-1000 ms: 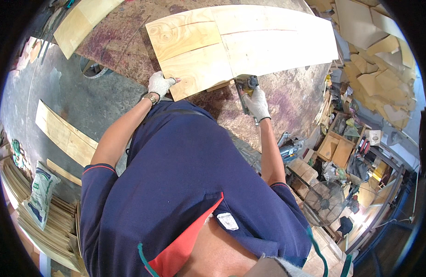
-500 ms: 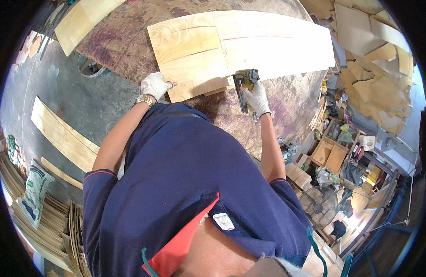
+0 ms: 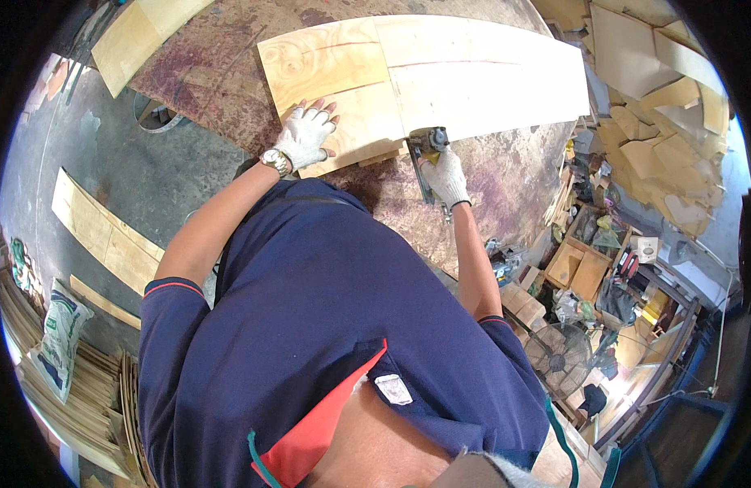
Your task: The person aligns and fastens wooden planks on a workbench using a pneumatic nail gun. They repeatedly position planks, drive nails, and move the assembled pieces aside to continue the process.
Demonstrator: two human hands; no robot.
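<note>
A large pale plywood panel with a curved far edge lies on the stained worktable. My left hand, in a white glove with bare fingertips, rests on its near left part, fingers spread. My right hand, gloved too, is closed round the handle of a yellow and black nail gun. Its head is at the panel's near edge, beside a seam; whether it touches cannot be seen. A strip of wood shows under that edge, left of the nail gun. Glare washes out the panel's right part.
Another plywood piece lies at the far left. A curved board is on the floor to my left, near stacked strips and a white sack. Offcuts, a fan and wooden boxes crowd the right.
My left hand has moved from the panel's near left corner onto its surface and spread its fingers. The nail gun in my right hand has shifted slightly, staying by the near edge.
</note>
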